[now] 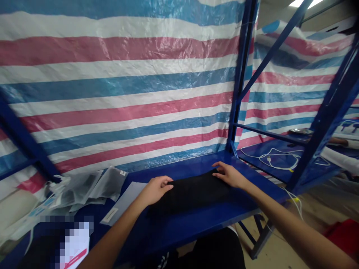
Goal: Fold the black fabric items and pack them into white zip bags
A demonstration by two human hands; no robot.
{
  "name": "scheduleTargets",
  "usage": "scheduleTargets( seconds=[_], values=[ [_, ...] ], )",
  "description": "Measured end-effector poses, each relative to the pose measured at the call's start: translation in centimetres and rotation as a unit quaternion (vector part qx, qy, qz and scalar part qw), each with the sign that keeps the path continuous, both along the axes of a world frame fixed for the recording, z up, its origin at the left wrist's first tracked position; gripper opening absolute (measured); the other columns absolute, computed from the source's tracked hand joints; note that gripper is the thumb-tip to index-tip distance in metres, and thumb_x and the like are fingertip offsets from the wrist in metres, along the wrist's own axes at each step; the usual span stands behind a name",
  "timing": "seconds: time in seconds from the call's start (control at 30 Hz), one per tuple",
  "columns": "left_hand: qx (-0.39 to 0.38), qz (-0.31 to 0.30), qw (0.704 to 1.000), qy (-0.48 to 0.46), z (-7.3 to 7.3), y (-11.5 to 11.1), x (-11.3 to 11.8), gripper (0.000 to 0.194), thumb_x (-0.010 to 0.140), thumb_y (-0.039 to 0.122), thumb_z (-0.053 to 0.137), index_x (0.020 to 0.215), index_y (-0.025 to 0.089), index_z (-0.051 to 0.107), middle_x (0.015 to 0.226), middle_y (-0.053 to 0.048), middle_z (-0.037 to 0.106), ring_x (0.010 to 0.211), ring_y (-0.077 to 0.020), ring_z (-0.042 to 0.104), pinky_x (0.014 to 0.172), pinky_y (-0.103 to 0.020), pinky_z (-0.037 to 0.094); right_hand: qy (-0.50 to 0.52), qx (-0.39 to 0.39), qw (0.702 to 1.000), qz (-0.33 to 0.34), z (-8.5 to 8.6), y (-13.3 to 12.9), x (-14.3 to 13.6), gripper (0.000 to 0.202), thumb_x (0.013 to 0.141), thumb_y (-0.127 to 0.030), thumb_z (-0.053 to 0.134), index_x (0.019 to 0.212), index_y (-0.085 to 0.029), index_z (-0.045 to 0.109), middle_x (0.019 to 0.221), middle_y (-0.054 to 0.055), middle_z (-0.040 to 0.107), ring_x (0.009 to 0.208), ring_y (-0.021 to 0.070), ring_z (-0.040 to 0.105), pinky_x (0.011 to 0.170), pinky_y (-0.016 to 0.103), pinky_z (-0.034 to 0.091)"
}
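Blue table [179, 226] holds a black cloth [193, 192] between the fingers. The left hand [157, 188] touches one far corner; I can't tell if it pinches. The right hand [228, 175] has fingers apart at the other. Left of the left fingers lie a grey sheet [126, 200] and clear bags [109, 186]. Striped plastic [126, 93] hangs behind.

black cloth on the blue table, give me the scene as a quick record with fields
main thing: black cloth, lying flat on the blue table
left hand: at the cloth's far edge, towards its left
right hand: at its far right corner
left of cloth: grey sheet, then plastic bags
behind: striped tarp
grip: cannot tell
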State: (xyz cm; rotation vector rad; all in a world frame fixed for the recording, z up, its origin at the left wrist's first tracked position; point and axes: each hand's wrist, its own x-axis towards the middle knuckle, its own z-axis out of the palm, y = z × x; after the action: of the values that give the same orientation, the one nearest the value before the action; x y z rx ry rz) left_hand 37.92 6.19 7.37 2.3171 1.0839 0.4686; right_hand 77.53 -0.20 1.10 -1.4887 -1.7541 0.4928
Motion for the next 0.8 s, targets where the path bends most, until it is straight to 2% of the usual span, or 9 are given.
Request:
scheduleTargets(
  seconds=[0.1, 0.23, 0.3, 0.37, 0.47, 0.57, 0.63, 0.7, 0.8],
  values=[
    [0.052, 0.011, 0.998, 0.044, -2.3, 3.0, 0.5, 0.023, 0.092, 0.040, 0.069, 0.105, 0.024, 0.080, 0.113, -0.009, 0.080, 0.110, -0.0294, 0.074, 0.100, -0.041, 0.054, -0.173, 0.043, 0.983, -0.050, -0.6, 2.7, -1.9, 0.023, 0.094, -0.020, 0.073, 0.117, -0.018, 0.069, 0.109, 0.012, 0.074, 0.103, 0.0306, 0.070, 0.095, 0.044, 0.055],
    [0.060, 0.027, 0.996, 0.052, -4.5, 2.9, 0.7, 0.021, 0.094, 0.032, 0.068, 0.109, 0.022, 0.078, 0.115, -0.011, 0.077, 0.103, -0.0273, 0.074, 0.098, -0.042, 0.056, -0.269, 0.126, 0.954, -0.050, -0.1, 1.5, -6.5, 0.018, 0.103, -0.021, 0.063, 0.117, -0.018, 0.074, 0.118, 0.016, 0.072, 0.113, 0.0330, 0.065, 0.103, 0.048, 0.052],
    [0.055, 0.030, 0.997, 0.052, -5.1, 1.3, 0.7, 0.026, 0.095, 0.030, 0.067, 0.119, 0.020, 0.074, 0.112, -0.011, 0.077, 0.097, -0.0264, 0.075, 0.095, -0.042, 0.057, -0.238, 0.129, 0.962, 0.024, 0.0, -0.3, -9.2, 0.026, 0.111, -0.032, 0.055, 0.121, -0.019, 0.075, 0.111, 0.013, 0.074, 0.110, 0.0301, 0.068, 0.105, 0.048, 0.052],
    [0.074, 0.041, 0.996, 0.034, -5.4, -1.1, 0.6, 0.040, 0.098, 0.028, 0.064, 0.137, 0.021, 0.066, 0.124, -0.011, 0.074, 0.101, -0.0261, 0.075, 0.095, -0.042, 0.059, -0.199, 0.120, 0.967, 0.104, -0.3, -2.1, -11.5, 0.040, 0.111, -0.046, 0.055, 0.136, -0.019, 0.071, 0.124, 0.015, 0.075, 0.121, 0.0310, 0.067, 0.113, 0.050, 0.049],
    [0.149, 0.038, 0.988, -0.007, -5.3, -5.6, -0.2, 0.047, 0.106, 0.029, 0.053, 0.154, 0.027, 0.052, 0.151, -0.012, 0.059, 0.129, -0.0265, 0.067, 0.110, -0.045, 0.056, -0.169, 0.088, 0.965, 0.179, -1.5, -3.9, -13.2, 0.058, 0.108, -0.057, 0.059, 0.153, -0.021, 0.062, 0.153, 0.017, 0.062, 0.144, 0.0336, 0.056, 0.124, 0.051, 0.041],
    [0.190, -0.065, 0.979, 0.022, -5.0, -9.9, -1.8, 0.040, 0.108, 0.044, 0.056, 0.146, 0.032, 0.060, 0.161, -0.008, 0.053, 0.150, -0.0295, 0.051, 0.122, -0.049, 0.047, -0.149, 0.055, 0.964, 0.215, -2.2, -4.5, -12.7, 0.057, 0.108, -0.056, 0.059, 0.157, -0.027, 0.059, 0.166, 0.013, 0.052, 0.157, 0.0322, 0.044, 0.132, 0.052, 0.030],
    [0.207, -0.154, 0.964, 0.070, -5.4, -12.0, -3.0, 0.069, 0.096, 0.055, 0.074, 0.157, 0.034, 0.052, 0.166, -0.008, 0.050, 0.155, -0.0357, 0.043, 0.124, -0.054, 0.045, -0.133, 0.041, 0.960, 0.244, -2.1, -4.6, -12.1, 0.056, 0.109, -0.055, 0.059, 0.158, -0.030, 0.057, 0.167, 0.010, 0.050, 0.160, 0.0302, 0.040, 0.134, 0.053, 0.025],
    [0.236, -0.189, 0.947, 0.111, -6.4, -13.2, -4.0, 0.093, 0.088, 0.048, 0.083, 0.168, 0.033, 0.037, 0.169, -0.008, 0.048, 0.155, -0.0389, 0.042, 0.123, -0.057, 0.046, -0.120, 0.036, 0.955, 0.270, -1.7, -4.5, -11.6, 0.055, 0.108, -0.056, 0.059, 0.158, -0.032, 0.057, 0.168, 0.008, 0.050, 0.161, 0.0293, 0.038, 0.135, 0.053, 0.022],
    [0.268, -0.170, 0.940, 0.125, -8.1, -13.6, -5.1, 0.084, 0.093, 0.013, 0.067, 0.168, 0.034, 0.035, 0.163, -0.005, 0.057, 0.146, -0.0305, 0.055, 0.119, -0.049, 0.050, -0.112, 0.039, 0.946, 0.301, -1.2, -4.7, -11.8, 0.074, 0.096, -0.064, 0.073, 0.160, -0.032, 0.054, 0.171, 0.010, 0.045, 0.161, 0.0337, 0.037, 0.135, 0.057, 0.017]
  ],
)
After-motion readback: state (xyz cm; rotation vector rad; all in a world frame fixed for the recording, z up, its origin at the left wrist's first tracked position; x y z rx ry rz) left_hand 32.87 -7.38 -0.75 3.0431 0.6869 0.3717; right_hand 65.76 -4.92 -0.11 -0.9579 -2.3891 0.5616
